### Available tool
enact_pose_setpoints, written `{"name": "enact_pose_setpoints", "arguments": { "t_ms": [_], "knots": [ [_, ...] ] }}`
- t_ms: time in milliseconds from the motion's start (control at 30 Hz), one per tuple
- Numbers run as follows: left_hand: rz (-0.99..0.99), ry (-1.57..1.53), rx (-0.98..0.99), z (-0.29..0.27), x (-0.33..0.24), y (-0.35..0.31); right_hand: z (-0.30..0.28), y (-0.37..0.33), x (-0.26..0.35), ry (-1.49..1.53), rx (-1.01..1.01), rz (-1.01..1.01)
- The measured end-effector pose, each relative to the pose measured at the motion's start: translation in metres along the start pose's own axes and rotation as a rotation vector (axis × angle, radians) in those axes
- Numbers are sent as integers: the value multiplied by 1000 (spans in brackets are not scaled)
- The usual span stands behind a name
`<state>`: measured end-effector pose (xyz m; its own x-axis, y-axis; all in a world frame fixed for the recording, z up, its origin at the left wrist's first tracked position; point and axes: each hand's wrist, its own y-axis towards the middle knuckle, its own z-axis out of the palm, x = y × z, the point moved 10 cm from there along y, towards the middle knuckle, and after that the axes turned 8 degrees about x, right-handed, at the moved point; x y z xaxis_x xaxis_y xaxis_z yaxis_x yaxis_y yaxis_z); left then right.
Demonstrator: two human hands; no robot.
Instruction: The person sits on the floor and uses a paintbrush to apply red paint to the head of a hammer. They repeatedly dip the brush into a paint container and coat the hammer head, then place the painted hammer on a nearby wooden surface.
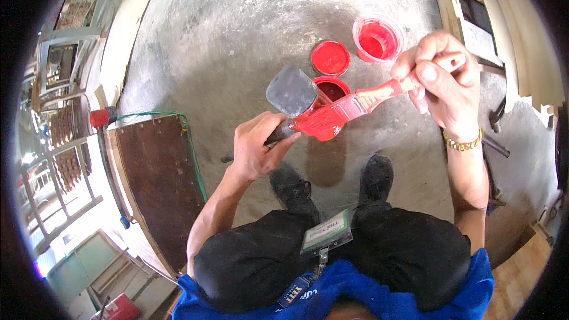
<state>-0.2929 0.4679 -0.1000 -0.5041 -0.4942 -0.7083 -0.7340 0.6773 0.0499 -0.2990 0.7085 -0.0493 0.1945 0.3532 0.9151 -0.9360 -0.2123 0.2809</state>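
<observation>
My left hand (259,144) is closed around the dark handle of a tool (291,92) with a flat, grey, squarish head. Wet red paint covers the part of the tool beyond my fingers; its exact kind is unclear. In my right hand (446,77) I grip the pale wooden handle of a paintbrush (372,98) between thumb and fingers. Its red-coated bristles lie against the painted part of the tool. Just beyond, partly hidden by the tool and brush, stands an open can (333,87) of dark red paint.
Behind the can are a round red-coated lid (330,58) and a clear plastic tub (378,37) with red paint, on the concrete floor (237,18). A brown board (157,181) stands at left, with a green cord along it. My shoes (376,178) are below my hands; metal tools (496,145) lie at right.
</observation>
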Motion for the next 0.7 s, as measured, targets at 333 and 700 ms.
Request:
{"name": "enact_pose_setpoints", "arguments": {
  "t_ms": [333,700],
  "knots": [
    [32,-26,15,-2,-9,-3,-11,-2,3,162,-43,14],
    [181,17,-109,-11,-10,-14,-14,-13,15,132,-84,-75]
  ]
}}
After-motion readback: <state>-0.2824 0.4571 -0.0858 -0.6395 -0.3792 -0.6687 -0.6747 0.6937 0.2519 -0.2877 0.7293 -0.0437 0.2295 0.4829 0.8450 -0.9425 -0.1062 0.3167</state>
